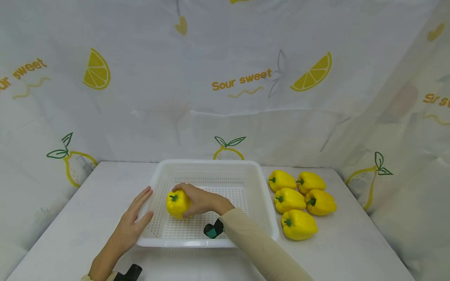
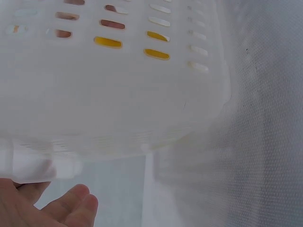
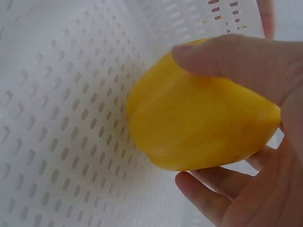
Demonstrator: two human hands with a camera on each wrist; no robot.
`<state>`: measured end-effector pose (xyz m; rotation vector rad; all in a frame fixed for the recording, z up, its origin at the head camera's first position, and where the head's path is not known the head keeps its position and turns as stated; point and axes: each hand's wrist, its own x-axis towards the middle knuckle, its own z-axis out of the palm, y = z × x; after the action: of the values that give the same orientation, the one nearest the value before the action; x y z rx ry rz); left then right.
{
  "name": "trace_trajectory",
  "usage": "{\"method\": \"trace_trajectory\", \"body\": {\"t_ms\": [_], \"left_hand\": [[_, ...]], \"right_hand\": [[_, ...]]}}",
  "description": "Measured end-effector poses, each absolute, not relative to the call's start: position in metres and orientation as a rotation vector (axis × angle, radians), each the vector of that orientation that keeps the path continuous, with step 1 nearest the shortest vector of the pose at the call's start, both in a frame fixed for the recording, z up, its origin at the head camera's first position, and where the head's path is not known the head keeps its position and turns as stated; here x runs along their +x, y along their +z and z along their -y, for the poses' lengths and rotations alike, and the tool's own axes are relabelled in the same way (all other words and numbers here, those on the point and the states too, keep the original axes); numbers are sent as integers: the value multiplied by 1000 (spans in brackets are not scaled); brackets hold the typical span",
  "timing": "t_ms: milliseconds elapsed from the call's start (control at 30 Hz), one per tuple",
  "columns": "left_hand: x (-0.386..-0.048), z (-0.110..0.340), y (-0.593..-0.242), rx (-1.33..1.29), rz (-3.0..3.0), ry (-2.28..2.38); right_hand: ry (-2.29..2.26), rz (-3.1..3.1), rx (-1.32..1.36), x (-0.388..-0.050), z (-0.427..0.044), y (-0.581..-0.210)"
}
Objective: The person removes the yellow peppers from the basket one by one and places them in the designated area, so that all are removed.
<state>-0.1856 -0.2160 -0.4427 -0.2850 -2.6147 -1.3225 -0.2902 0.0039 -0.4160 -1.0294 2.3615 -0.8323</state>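
A yellow bell pepper (image 1: 177, 204) with a green stem is inside the white perforated basket (image 1: 207, 243), in its left part. My right hand (image 1: 202, 200) grips this pepper, thumb on one side and fingers on the other, as the right wrist view shows with the pepper (image 3: 199, 118) close up. Whether the pepper touches the basket floor I cannot tell. At the basket's left rim, my left hand (image 1: 131, 224) rests with straight, spread fingers. In the left wrist view its fingers (image 2: 71, 205) appear below the basket wall (image 2: 104, 90), and yellow shows through the slots.
Several yellow bell peppers (image 1: 288, 200) lie grouped on the white table (image 1: 355, 242), right of the basket. Behind the table hangs a white sheet (image 1: 158, 97) printed with lemons and words. A dark strap piece (image 1: 214, 229) shows by the right wrist.
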Motion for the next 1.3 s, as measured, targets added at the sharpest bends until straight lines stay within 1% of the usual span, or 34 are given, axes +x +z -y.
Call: {"method": "trace_trajectory", "body": {"t_ms": [300,633,1300], "left_hand": [[-186,216,-444,-284,2608,-1335],[-186,216,-444,-282,2610,-1327],[-186,216,-441,-261,2635,-1336]], "right_hand": [[-730,-2385,-902,-288,-2,-416],[-681,-2403,-974,-288,-2,-414],[-737,-2397,-1034,-288,-4,-413]]}}
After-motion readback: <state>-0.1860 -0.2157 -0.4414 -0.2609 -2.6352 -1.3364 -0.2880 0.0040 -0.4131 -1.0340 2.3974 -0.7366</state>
